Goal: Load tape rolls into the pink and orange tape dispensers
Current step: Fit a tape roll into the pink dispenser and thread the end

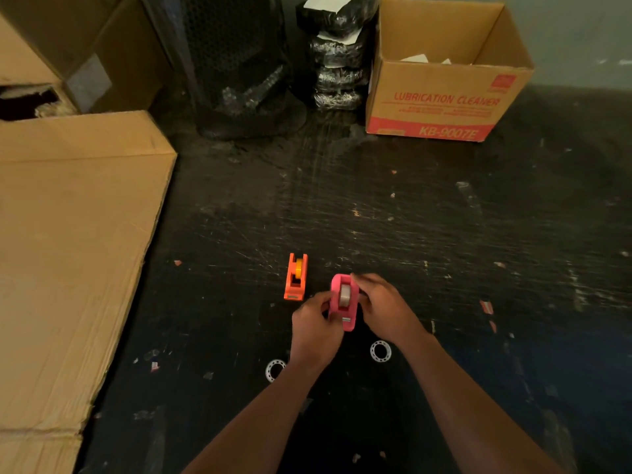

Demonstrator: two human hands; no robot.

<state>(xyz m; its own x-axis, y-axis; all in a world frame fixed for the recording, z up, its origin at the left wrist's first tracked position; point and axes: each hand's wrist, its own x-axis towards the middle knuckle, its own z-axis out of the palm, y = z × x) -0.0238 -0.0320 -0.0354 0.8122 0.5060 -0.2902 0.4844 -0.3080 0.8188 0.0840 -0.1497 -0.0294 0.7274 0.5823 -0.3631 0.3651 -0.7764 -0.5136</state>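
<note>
A single head-worn view looks forward and steeply down from behind both hands, near them, with the dark floor (410,234) stretching ahead beyond them.

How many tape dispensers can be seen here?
2. The pink dispenser is held between the left hand and right hand. The orange dispenser stands on the dark floor, just left of it. Boxes may hide others.
</note>
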